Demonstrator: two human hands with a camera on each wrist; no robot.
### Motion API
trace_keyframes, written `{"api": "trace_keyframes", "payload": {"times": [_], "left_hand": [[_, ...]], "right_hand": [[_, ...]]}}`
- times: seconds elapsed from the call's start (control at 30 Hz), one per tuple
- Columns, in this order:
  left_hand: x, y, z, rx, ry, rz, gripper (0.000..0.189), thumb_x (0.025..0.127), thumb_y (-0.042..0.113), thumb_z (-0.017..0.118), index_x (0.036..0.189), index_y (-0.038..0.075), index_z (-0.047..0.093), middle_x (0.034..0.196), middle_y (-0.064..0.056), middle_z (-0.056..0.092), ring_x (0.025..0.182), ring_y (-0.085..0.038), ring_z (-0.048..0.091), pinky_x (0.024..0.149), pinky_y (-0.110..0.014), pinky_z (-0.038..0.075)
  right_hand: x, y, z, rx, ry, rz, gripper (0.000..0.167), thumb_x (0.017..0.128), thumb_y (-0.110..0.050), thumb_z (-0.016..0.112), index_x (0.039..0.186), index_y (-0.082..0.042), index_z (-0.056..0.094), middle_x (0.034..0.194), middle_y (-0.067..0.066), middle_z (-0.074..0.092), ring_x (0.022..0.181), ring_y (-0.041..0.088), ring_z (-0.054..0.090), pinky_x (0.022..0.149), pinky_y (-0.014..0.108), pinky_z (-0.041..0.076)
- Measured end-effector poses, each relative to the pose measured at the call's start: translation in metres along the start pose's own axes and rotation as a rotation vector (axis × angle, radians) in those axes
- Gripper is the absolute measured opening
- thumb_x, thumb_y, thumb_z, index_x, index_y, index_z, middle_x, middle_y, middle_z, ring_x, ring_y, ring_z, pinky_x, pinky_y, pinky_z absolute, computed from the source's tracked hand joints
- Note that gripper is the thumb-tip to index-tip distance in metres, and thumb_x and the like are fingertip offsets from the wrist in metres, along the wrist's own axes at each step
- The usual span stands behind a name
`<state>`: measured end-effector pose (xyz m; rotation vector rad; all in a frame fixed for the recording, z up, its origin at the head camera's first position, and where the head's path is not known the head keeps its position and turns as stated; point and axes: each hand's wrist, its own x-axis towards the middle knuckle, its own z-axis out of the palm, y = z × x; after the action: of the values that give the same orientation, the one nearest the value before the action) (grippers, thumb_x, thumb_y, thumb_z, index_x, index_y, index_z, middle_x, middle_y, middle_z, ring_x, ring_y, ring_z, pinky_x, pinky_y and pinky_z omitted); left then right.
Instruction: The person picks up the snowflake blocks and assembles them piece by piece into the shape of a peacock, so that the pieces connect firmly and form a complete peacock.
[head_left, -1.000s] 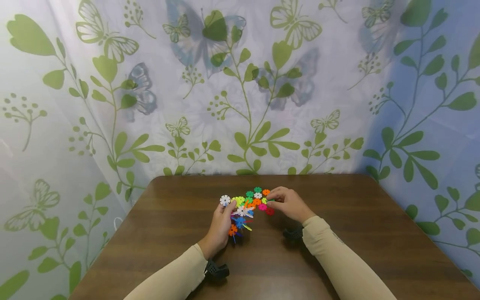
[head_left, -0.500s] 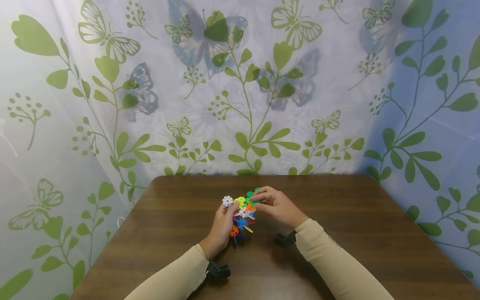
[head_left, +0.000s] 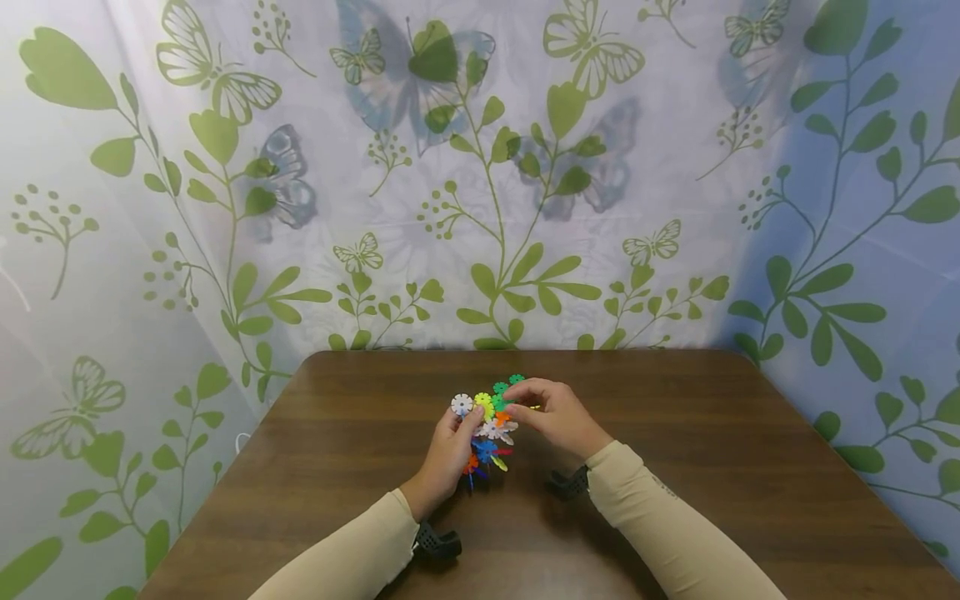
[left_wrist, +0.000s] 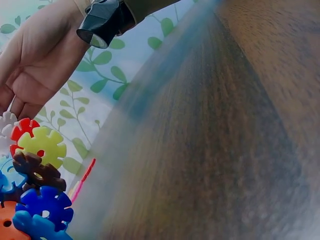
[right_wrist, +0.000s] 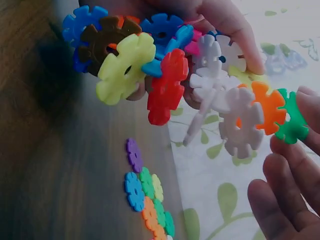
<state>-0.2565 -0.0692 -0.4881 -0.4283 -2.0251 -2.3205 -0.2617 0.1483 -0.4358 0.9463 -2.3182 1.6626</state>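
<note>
Both hands are occupied: the left hand (head_left: 448, 457) grips one cluster of notched plastic discs (right_wrist: 169, 86), while the right hand (head_left: 561, 419) pinches one green disc (right_wrist: 292, 120) at the cluster's end, its lower fingers loosely bent. Between the two hands, the cluster is held above the wooden table (head_left: 360, 425), where I count roughly eight loose-looking discs (right_wrist: 160, 212) (three green, two orange, one purple, one blue, one yellow), though the lowest overlap and get cut off.

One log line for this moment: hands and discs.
left hand: holds disc cluster | right hand: pinches green disc at cluster's edge | more discs: on table
</note>
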Motion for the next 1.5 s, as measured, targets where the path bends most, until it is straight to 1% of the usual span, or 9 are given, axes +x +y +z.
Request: {"api": "trace_keyframes", "payload": {"times": [0.2,0.5,0.83,0.93,1.07,1.2,1.3,1.4,1.5], "left_hand": [[0.002,-0.003,0.0,-0.009,0.001,0.023,0.036,0.11,0.026,0.06,0.126,-0.006,0.055,0.108,-0.014,0.07,0.095,-0.021,0.07,0.085,-0.031,0.059],[0.0,0.001,-0.001,-0.027,-0.028,0.041,0.038,0.111,0.029,0.059,0.128,-0.005,0.055,0.112,-0.02,0.07,0.097,-0.024,0.073,0.088,-0.033,0.059],[-0.002,0.004,-0.001,0.098,-0.022,0.082,0.03,0.111,0.027,0.059,0.12,-0.001,0.06,0.104,-0.013,0.071,0.092,-0.024,0.072,0.084,-0.031,0.06],[-0.001,0.006,-0.001,0.099,-0.029,0.064,0.032,0.111,0.029,0.058,0.122,-0.001,0.059,0.107,-0.014,0.071,0.094,-0.025,0.072,0.085,-0.031,0.059],[0.002,0.007,0.001,-0.005,-0.049,-0.004,0.04,0.111,0.035,0.057,0.129,-0.001,0.054,0.113,-0.018,0.07,0.1,-0.026,0.072,0.088,-0.033,0.059],[0.008,0.001,0.001,-0.115,0.02,-0.08,0.049,0.11,0.04,0.059,0.134,-0.002,0.053,0.115,-0.018,0.07,0.1,-0.022,0.071,0.091,-0.033,0.057],[0.012,-0.004,-0.004,-0.158,0.096,-0.136,0.054,0.109,0.043,0.058,0.139,-0.001,0.051,0.12,-0.019,0.066,0.107,-0.025,0.066,0.101,-0.038,0.052],[0.015,-0.005,-0.009,-0.153,0.136,-0.175,0.064,0.109,0.046,0.055,0.149,-0.002,0.045,0.14,-0.022,0.054,0.13,-0.033,0.051,0.117,-0.05,0.034],[0.016,-0.003,-0.012,-0.136,0.147,-0.19,0.073,0.109,0.047,0.052,0.157,-0.005,0.034,0.161,-0.023,0.033,0.149,-0.037,0.027,0.123,-0.057,0.014]], "right_hand": [[-0.001,0.005,0.005,0.079,0.002,0.038,0.015,0.1,-0.007,0.074,0.115,-0.004,0.077,0.113,0.022,0.071,0.096,0.034,0.072,0.083,0.053,0.06],[-0.002,0.008,0.011,0.182,0.05,0.115,0.025,0.1,-0.008,0.074,0.121,0.007,0.074,0.118,0.022,0.072,0.103,0.036,0.07,0.085,0.037,0.06],[-0.004,0.0,0.018,0.248,0.083,0.192,0.021,0.099,-0.008,0.076,0.118,0.001,0.078,0.117,0.019,0.074,0.101,0.029,0.07,0.085,0.034,0.059],[-0.003,-0.002,0.017,0.244,0.085,0.204,0.022,0.099,-0.01,0.076,0.119,0.0,0.078,0.118,0.018,0.074,0.102,0.031,0.069,0.086,0.035,0.059],[0.0,0.0,0.013,0.219,0.083,0.225,0.028,0.103,-0.017,0.072,0.126,-0.002,0.075,0.128,0.018,0.069,0.112,0.034,0.066,0.096,0.042,0.055],[-0.002,0.015,0.004,0.11,0.079,0.263,0.035,0.107,-0.024,0.067,0.136,-0.005,0.069,0.139,0.018,0.064,0.117,0.038,0.064,0.098,0.053,0.053],[-0.007,0.031,-0.007,-0.1,0.059,0.292,0.032,0.105,-0.019,0.07,0.133,-0.005,0.07,0.135,0.017,0.066,0.112,0.037,0.066,0.093,0.052,0.056],[-0.012,0.044,-0.017,-0.326,0.011,0.305,0.026,0.098,-0.01,0.077,0.123,-0.001,0.074,0.127,0.014,0.067,0.111,0.033,0.065,0.094,0.051,0.055],[-0.015,0.051,-0.024,-0.473,-0.034,0.283,0.018,0.092,-0.004,0.082,0.11,0.0,0.077,0.118,0.013,0.066,0.108,0.034,0.064,0.095,0.053,0.053]]}}
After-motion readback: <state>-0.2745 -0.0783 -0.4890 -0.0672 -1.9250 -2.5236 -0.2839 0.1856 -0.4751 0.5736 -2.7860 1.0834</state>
